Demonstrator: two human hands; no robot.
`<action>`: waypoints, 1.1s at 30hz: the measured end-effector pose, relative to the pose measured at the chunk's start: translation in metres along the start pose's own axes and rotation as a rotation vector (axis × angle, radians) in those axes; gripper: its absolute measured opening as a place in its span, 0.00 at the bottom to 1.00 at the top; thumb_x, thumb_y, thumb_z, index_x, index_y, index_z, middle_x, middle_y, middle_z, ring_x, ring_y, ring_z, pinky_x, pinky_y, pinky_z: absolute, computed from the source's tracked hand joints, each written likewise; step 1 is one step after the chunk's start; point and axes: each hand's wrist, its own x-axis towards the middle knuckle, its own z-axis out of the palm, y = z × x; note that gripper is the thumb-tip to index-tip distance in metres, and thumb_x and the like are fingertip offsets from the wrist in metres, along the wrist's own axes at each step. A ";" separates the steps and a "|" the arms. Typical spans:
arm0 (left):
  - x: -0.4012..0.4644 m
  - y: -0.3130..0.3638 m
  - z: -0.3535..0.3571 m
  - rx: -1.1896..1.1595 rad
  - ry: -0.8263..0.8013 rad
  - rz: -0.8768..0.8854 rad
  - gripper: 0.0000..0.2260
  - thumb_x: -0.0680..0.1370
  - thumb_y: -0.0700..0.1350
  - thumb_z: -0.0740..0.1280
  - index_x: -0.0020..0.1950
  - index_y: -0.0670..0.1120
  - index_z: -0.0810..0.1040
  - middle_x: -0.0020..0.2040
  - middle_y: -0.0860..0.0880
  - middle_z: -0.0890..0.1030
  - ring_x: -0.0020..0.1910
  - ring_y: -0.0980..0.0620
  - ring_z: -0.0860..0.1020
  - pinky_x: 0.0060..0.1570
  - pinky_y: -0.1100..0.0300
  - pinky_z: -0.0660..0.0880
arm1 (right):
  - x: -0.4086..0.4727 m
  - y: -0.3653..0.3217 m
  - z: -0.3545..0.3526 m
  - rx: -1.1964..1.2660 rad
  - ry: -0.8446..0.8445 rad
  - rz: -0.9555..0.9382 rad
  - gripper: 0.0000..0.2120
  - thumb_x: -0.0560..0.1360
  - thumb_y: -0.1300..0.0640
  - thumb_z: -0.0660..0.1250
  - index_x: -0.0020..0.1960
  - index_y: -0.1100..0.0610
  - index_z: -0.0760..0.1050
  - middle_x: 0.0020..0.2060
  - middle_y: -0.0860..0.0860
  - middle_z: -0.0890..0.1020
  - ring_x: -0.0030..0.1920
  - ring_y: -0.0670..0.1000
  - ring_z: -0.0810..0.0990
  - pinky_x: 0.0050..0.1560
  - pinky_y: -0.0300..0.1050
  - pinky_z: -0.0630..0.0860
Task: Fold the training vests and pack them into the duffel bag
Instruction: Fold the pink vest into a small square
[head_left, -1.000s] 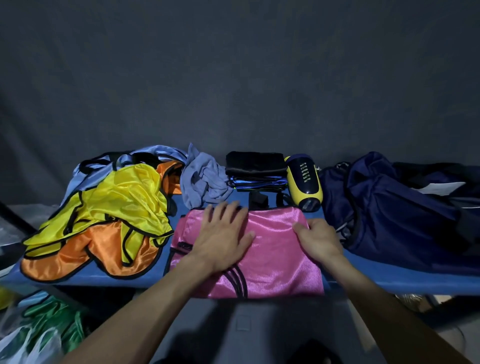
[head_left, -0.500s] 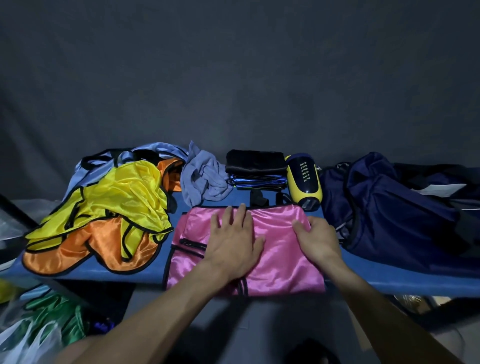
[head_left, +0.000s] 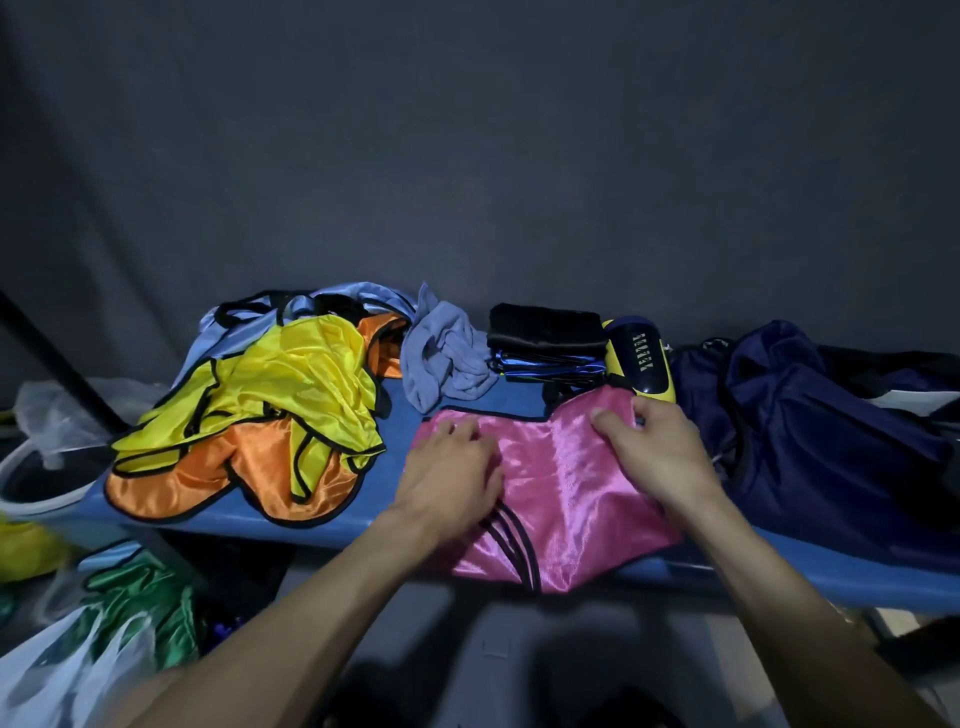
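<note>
Pink vest (head_left: 561, 483): on the blue table (head_left: 400, 415), near edge, middle | left hand (head_left: 452, 478): flat on the vest's left part, fingers together | right hand (head_left: 660, 457): pinches the vest's far right corner | yellow and orange vests (head_left: 270, 421): heaped at left | duffel bag (head_left: 810, 441): at right, just beside the vest

The duffel bag (head_left: 810, 447) runs off the right edge; the left hand (head_left: 452, 475) is motion-blurred.
</note>
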 end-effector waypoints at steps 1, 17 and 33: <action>0.000 -0.009 -0.003 -0.071 0.023 -0.010 0.11 0.83 0.52 0.61 0.57 0.51 0.81 0.56 0.50 0.77 0.59 0.48 0.75 0.54 0.52 0.75 | -0.002 -0.011 0.005 0.013 -0.032 -0.017 0.20 0.77 0.48 0.71 0.37 0.61 0.69 0.29 0.56 0.72 0.28 0.51 0.69 0.31 0.46 0.63; 0.009 -0.080 -0.004 -1.240 -0.172 -0.477 0.15 0.81 0.57 0.66 0.52 0.46 0.84 0.49 0.47 0.87 0.49 0.50 0.83 0.58 0.52 0.76 | -0.051 -0.045 0.091 -0.089 -0.385 -0.203 0.06 0.77 0.49 0.70 0.47 0.51 0.76 0.37 0.48 0.82 0.36 0.47 0.81 0.42 0.54 0.82; 0.028 -0.083 0.018 -1.006 0.031 -0.468 0.07 0.78 0.40 0.73 0.42 0.49 0.79 0.35 0.50 0.78 0.36 0.50 0.79 0.45 0.55 0.77 | -0.091 0.038 0.077 -0.410 -0.396 -0.478 0.16 0.70 0.38 0.68 0.52 0.44 0.70 0.48 0.38 0.67 0.51 0.42 0.67 0.49 0.40 0.67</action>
